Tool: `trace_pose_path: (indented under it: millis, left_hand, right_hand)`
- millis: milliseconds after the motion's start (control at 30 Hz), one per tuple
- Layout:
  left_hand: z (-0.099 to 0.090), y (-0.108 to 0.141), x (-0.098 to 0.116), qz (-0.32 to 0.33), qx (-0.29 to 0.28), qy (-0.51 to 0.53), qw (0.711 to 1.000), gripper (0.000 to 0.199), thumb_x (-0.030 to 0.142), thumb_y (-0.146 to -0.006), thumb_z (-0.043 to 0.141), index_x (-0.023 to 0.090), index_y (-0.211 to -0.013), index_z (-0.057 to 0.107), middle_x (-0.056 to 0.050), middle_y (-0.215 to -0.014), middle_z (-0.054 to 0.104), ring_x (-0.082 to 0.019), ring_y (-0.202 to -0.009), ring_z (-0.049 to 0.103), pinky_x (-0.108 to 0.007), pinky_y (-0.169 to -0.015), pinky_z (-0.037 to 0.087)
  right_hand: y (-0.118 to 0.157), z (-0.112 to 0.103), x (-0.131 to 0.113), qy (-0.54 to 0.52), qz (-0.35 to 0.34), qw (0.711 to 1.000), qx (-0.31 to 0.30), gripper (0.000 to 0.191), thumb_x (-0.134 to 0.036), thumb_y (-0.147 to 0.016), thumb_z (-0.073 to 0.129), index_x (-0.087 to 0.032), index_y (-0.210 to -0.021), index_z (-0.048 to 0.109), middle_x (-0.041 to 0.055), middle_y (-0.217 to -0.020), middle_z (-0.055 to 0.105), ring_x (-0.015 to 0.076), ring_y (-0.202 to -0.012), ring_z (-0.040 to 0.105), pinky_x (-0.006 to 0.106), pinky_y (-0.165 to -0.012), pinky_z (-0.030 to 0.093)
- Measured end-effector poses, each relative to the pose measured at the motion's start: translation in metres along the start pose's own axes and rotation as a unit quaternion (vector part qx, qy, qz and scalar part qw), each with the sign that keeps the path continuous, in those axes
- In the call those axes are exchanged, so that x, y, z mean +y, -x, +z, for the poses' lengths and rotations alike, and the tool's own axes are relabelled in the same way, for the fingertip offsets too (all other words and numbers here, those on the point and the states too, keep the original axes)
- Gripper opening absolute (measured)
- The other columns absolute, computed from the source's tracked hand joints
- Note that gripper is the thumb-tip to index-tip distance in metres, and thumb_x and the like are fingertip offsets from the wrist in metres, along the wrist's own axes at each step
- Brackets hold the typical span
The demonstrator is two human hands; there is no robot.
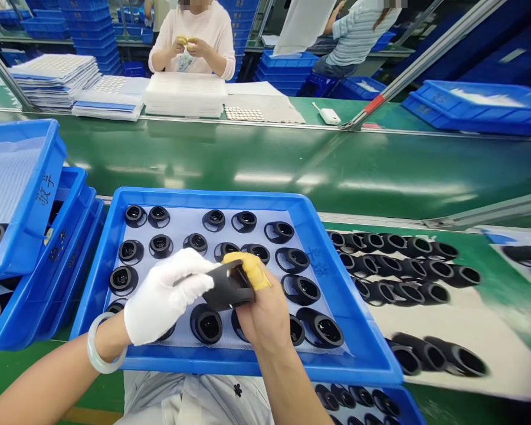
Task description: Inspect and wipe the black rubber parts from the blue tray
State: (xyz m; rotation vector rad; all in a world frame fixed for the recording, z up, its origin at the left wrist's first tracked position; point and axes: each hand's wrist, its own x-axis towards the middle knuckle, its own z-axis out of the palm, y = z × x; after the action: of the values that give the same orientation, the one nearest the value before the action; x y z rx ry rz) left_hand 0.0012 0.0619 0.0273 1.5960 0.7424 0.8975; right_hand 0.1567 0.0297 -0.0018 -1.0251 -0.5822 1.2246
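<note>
Above a blue tray (pixel 212 198), both hands hold one black hollow plastic housing (pixel 223 288), its open end turned to the right. My left hand (pixel 166 298), in a white glove, pinches the housing's left end. My right hand (pixel 263 307) grips the right end; yellow finger covers (pixel 250 268) wrap its fingertips. Under the hands, several black housings with slanted openings (pixel 206 323) stand in rows on the tray's white liner. The hands hide part of these rows.
More black housings (pixel 407 268) stand in rows on a pale sheet at right. Stacked blue trays (pixel 66 248) are at left, another tray (pixel 411 407) below right. Beyond a green surface (pixel 203 156), a co-worker (pixel 194 47) sits behind white foam stacks (pixel 183 97). A metal bar (pixel 425 62) slants at upper right.
</note>
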Motion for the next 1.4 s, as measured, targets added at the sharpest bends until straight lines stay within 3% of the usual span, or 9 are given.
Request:
trace_pose_path:
  millis: [133, 267, 400, 500, 633, 767, 1067, 1267, 1400]
  left_hand:
    - [-0.006, -0.003, -0.008, 0.010, 0.009, -0.024, 1.000, 0.023, 0.026, -0.093, 0.046, 0.018, -0.097, 0.068, -0.005, -0.093, 0.063, -0.015, -0.083, 0.057, -0.027, -0.077, 0.045]
    - [-0.009, -0.005, -0.013, 0.009, 0.024, -0.012, 1.000, 0.027, 0.030, -0.094, 0.044, 0.018, -0.099, 0.068, -0.005, -0.096, 0.064, -0.016, -0.085, 0.058, -0.027, -0.078, 0.046]
    - [-0.009, -0.004, -0.008, 0.032, 0.041, -0.028, 0.998, 0.027, 0.030, -0.093, 0.046, 0.018, -0.095, 0.069, -0.006, -0.094, 0.065, -0.017, -0.087, 0.058, -0.028, -0.082, 0.045]
    - [-0.005, -0.004, -0.004, -0.011, 0.041, -0.019, 0.999, 0.023, 0.032, -0.090, 0.050, 0.017, -0.086, 0.067, -0.004, -0.087, 0.062, -0.016, -0.081, 0.055, -0.028, -0.077, 0.044]
    - [0.000, -0.007, -0.004, -0.084, 0.066, 0.029, 0.994, 0.028, 0.037, -0.080, 0.063, 0.017, -0.063, 0.052, 0.001, -0.069, 0.049, -0.012, -0.063, 0.045, -0.026, -0.061, 0.039]
    - [-0.001, -0.011, -0.002, -0.099, 0.029, 0.031, 0.994, 0.032, 0.035, -0.082, 0.058, 0.018, -0.057, 0.047, 0.001, -0.065, 0.043, -0.013, -0.062, 0.041, -0.027, -0.061, 0.037]
    - [-0.010, -0.010, -0.002, -0.033, -0.042, -0.032, 0.998, 0.029, 0.031, -0.090, 0.040, 0.019, -0.067, 0.054, -0.004, -0.073, 0.053, -0.018, -0.072, 0.048, -0.030, -0.072, 0.039]
    - [-0.004, -0.013, 0.003, -0.104, 0.007, 0.006, 0.995, 0.027, 0.033, -0.081, 0.054, 0.018, -0.059, 0.051, -0.001, -0.068, 0.046, -0.015, -0.065, 0.044, -0.028, -0.063, 0.037]
    - [-0.006, -0.013, 0.004, -0.120, 0.007, 0.037, 0.992, 0.022, 0.029, -0.077, 0.059, 0.017, -0.060, 0.052, -0.001, -0.070, 0.049, -0.013, -0.065, 0.045, -0.026, -0.062, 0.039]
  right_hand:
    - [0.002, -0.005, -0.004, 0.036, -0.072, 0.996, -0.036, 0.017, -0.041, -0.078, 0.071, -0.025, -0.082, 0.076, 0.0026, -0.078, 0.067, 0.0145, -0.071, 0.058, 0.025, -0.066, 0.049]
    - [0.005, -0.008, -0.002, 0.061, -0.089, 0.989, -0.103, 0.017, -0.039, -0.083, 0.066, -0.025, -0.080, 0.076, 0.0034, -0.075, 0.065, 0.0153, -0.070, 0.057, 0.026, -0.062, 0.048]
    - [0.005, -0.014, 0.003, 0.091, -0.099, 0.986, -0.096, 0.016, -0.038, -0.085, 0.064, -0.026, -0.087, 0.075, 0.0034, -0.080, 0.065, 0.0162, -0.073, 0.056, 0.028, -0.065, 0.047]
    - [0.005, -0.018, 0.007, 0.131, -0.110, 0.981, -0.092, 0.015, -0.035, -0.088, 0.060, -0.028, -0.094, 0.073, 0.0028, -0.087, 0.065, 0.0167, -0.078, 0.056, 0.029, -0.071, 0.046]
    - [0.010, -0.013, 0.004, 0.219, -0.185, 0.950, -0.121, 0.016, -0.025, -0.091, 0.055, -0.027, -0.091, 0.071, 0.0028, -0.086, 0.065, 0.0174, -0.081, 0.057, 0.029, -0.072, 0.046]
    - [0.013, -0.006, 0.000, 0.267, -0.239, 0.926, -0.121, 0.019, -0.016, -0.090, 0.054, -0.026, -0.090, 0.070, 0.0030, -0.085, 0.066, 0.0176, -0.079, 0.058, 0.029, -0.070, 0.046]
    - [0.005, -0.021, 0.016, 0.220, -0.186, 0.952, -0.108, 0.019, -0.031, -0.093, 0.053, -0.026, -0.095, 0.071, 0.0052, -0.088, 0.065, 0.0200, -0.082, 0.056, 0.032, -0.073, 0.044]
    - [0.006, -0.014, 0.006, 0.248, -0.200, 0.942, -0.108, 0.018, -0.030, -0.091, 0.055, -0.026, -0.090, 0.072, 0.0051, -0.084, 0.065, 0.0202, -0.079, 0.057, 0.033, -0.070, 0.045]
    - [0.007, -0.007, -0.002, 0.265, -0.225, 0.930, -0.122, 0.017, -0.023, -0.090, 0.055, -0.027, -0.088, 0.071, 0.0035, -0.083, 0.066, 0.0188, -0.078, 0.058, 0.030, -0.069, 0.046]
